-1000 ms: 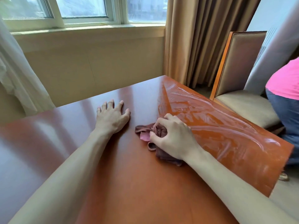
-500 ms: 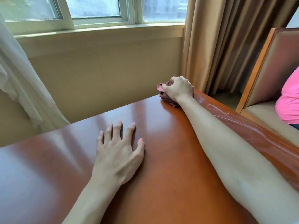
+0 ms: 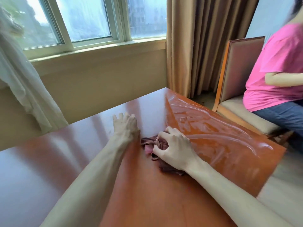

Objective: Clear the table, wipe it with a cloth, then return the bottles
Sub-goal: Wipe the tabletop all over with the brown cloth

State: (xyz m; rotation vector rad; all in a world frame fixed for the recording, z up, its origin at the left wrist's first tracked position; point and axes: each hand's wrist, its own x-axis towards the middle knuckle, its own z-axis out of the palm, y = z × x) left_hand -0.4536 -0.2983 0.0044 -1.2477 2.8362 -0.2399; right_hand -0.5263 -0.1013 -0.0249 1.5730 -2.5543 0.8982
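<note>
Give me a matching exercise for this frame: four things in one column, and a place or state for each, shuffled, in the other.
1. left hand
2. right hand
3. cloth
4. chair

A. bunched up on the table
B. beyond the table's far right edge, a person in pink seated on it
C. fingers spread, open on the tabletop
D. closed on the fabric

Pairs: 1-C, 2-D, 3-A, 4-B

No text, label, brand, number or sign can be read anywhere in view.
</note>
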